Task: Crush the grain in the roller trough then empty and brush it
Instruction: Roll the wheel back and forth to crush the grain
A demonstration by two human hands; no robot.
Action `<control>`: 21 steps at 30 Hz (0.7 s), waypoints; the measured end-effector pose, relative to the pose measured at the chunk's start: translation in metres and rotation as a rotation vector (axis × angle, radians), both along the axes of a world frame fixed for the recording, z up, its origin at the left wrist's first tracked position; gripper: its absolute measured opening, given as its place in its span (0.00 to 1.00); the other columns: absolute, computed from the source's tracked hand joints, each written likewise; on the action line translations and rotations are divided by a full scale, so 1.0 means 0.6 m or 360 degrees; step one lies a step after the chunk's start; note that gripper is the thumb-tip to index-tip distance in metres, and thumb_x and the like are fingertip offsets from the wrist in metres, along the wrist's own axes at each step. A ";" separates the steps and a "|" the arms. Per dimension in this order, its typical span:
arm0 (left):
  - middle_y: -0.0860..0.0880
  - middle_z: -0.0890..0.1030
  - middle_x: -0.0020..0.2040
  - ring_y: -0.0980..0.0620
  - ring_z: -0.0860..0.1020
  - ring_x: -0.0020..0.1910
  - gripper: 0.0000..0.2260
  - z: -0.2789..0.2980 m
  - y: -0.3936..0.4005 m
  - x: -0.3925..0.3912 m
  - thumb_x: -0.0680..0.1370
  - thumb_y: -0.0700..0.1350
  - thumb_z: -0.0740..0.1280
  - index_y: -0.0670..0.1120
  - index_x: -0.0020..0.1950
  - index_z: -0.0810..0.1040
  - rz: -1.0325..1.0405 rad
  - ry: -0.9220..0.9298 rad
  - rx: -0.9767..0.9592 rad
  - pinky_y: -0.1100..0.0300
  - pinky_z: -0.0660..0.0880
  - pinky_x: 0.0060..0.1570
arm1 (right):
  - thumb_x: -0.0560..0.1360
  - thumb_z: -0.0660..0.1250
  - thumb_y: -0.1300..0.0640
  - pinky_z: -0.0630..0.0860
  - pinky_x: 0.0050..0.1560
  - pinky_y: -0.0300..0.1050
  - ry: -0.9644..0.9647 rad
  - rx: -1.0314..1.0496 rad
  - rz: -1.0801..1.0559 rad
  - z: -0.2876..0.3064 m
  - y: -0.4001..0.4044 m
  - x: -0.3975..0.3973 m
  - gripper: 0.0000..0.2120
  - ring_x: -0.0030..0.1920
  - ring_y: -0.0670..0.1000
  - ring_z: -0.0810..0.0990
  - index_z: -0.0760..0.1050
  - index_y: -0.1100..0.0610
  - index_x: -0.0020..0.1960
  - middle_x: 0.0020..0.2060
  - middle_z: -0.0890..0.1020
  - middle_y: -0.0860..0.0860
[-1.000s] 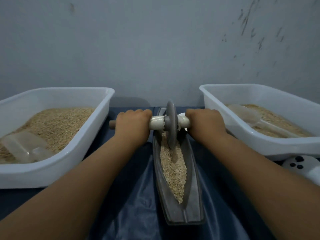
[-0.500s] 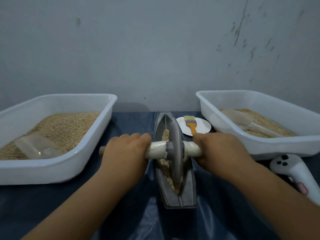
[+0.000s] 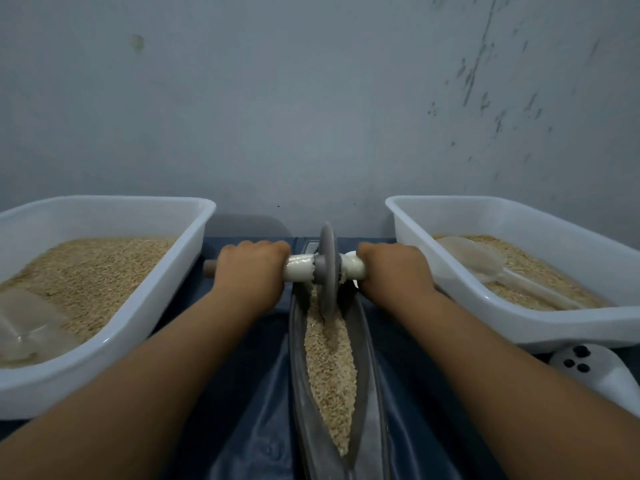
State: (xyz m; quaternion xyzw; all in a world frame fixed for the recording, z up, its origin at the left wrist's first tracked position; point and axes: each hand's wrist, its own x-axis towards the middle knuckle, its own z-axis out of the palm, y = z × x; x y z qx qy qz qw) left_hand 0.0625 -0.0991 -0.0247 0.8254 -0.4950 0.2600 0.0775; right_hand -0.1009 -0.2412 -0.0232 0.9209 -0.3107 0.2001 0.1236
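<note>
Grain in roller trough, heaped along centre channel, uncrushed look. Trough long axis running away from body, toward wall. Roller disc at far end of trough, edge in grain; axle crosswise to trough. Left hand wrapped tight round axle left of disc, right hand same on right; equal reach. Next stroke judged pull back along trough axis. Versus half second ago: disc gone from near end to far end. White bins flanking trough, both holding grain.
</note>
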 end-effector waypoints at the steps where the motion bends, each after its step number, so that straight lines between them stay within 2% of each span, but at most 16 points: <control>1: 0.52 0.76 0.41 0.48 0.73 0.39 0.11 0.000 -0.007 0.007 0.73 0.47 0.66 0.53 0.42 0.63 -0.0006 -0.0010 -0.0019 0.55 0.62 0.37 | 0.70 0.66 0.53 0.64 0.38 0.45 -0.0010 0.0003 0.0017 0.002 -0.009 0.006 0.08 0.42 0.57 0.80 0.66 0.48 0.42 0.39 0.80 0.49; 3: 0.53 0.71 0.37 0.49 0.69 0.36 0.12 -0.005 -0.010 0.009 0.72 0.47 0.67 0.53 0.41 0.62 -0.0023 -0.0018 -0.0052 0.55 0.61 0.37 | 0.69 0.66 0.53 0.63 0.37 0.44 -0.0015 -0.0012 0.0035 0.003 -0.016 0.008 0.09 0.41 0.57 0.80 0.65 0.48 0.41 0.37 0.79 0.49; 7: 0.55 0.65 0.34 0.50 0.67 0.34 0.12 -0.025 0.023 -0.018 0.72 0.47 0.67 0.52 0.40 0.63 -0.0011 0.0026 -0.0065 0.56 0.61 0.35 | 0.67 0.68 0.53 0.63 0.36 0.44 0.0074 -0.0100 0.0051 -0.001 0.014 -0.016 0.12 0.34 0.55 0.75 0.64 0.48 0.39 0.29 0.66 0.46; 10: 0.54 0.67 0.37 0.51 0.68 0.36 0.13 -0.029 0.066 -0.050 0.73 0.50 0.67 0.53 0.42 0.62 -0.0007 0.0029 -0.0008 0.57 0.61 0.35 | 0.67 0.69 0.54 0.65 0.36 0.44 0.0162 0.0002 0.0061 0.004 0.047 -0.045 0.12 0.33 0.52 0.67 0.64 0.49 0.39 0.29 0.64 0.45; 15: 0.54 0.74 0.41 0.52 0.73 0.39 0.09 -0.007 0.141 -0.114 0.74 0.50 0.65 0.55 0.43 0.63 -0.0033 -0.0010 0.0074 0.57 0.65 0.37 | 0.72 0.66 0.55 0.69 0.39 0.44 0.0328 0.0287 0.0133 0.022 0.109 -0.113 0.10 0.39 0.52 0.72 0.66 0.45 0.46 0.34 0.68 0.45; 17: 0.54 0.75 0.37 0.52 0.74 0.36 0.12 0.004 0.169 -0.136 0.70 0.49 0.70 0.55 0.41 0.65 -0.0080 -0.0027 0.0082 0.58 0.66 0.35 | 0.73 0.66 0.54 0.67 0.39 0.44 0.0327 0.0240 0.0194 0.028 0.136 -0.142 0.12 0.38 0.50 0.72 0.62 0.46 0.45 0.33 0.67 0.45; 19: 0.53 0.73 0.30 0.50 0.73 0.28 0.17 0.012 0.189 -0.148 0.61 0.46 0.76 0.53 0.37 0.68 -0.0172 -0.0047 0.0036 0.58 0.66 0.28 | 0.73 0.66 0.53 0.64 0.38 0.45 0.0296 0.0163 0.0236 0.034 0.153 -0.164 0.13 0.38 0.50 0.72 0.59 0.45 0.44 0.33 0.67 0.45; 21: 0.53 0.71 0.27 0.49 0.71 0.24 0.19 0.017 0.195 -0.150 0.56 0.44 0.78 0.52 0.35 0.69 -0.0204 -0.0078 0.0030 0.59 0.64 0.25 | 0.73 0.66 0.52 0.64 0.37 0.45 0.0274 0.0158 0.0248 0.036 0.156 -0.171 0.13 0.38 0.50 0.72 0.60 0.45 0.44 0.34 0.67 0.45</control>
